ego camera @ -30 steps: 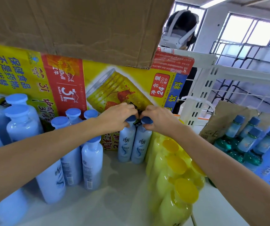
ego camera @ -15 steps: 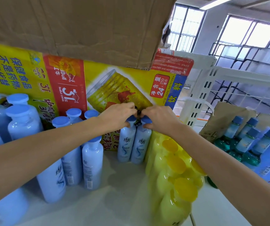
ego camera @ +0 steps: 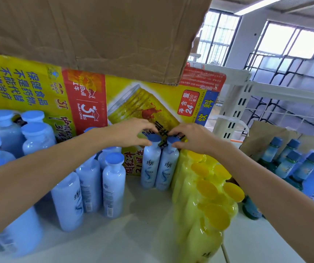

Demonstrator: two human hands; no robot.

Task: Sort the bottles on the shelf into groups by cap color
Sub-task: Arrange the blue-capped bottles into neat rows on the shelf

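Observation:
Two pale blue bottles with blue caps stand side by side at the back of the white shelf (ego camera: 144,221), against a yellow carton. My left hand (ego camera: 131,132) pinches the cap of the left bottle (ego camera: 150,166). My right hand (ego camera: 192,137) pinches the cap of the right bottle (ego camera: 166,168). To their left stand several more blue-capped bottles (ego camera: 113,184). To their right, touching the right bottle, is a cluster of yellow bottles with yellow caps (ego camera: 205,190).
A printed yellow and red drink carton (ego camera: 88,103) forms the back wall, with a brown cardboard flap (ego camera: 95,35) overhanging. Small green bottles with blue caps (ego camera: 287,162) stand at the far right before a brown paper bag (ego camera: 262,133). A white rack upright (ego camera: 235,109) rises behind.
Both hands stay on the two bottle caps; the fingers have lifted a little, so the blue caps show more. The bottles have not shifted.

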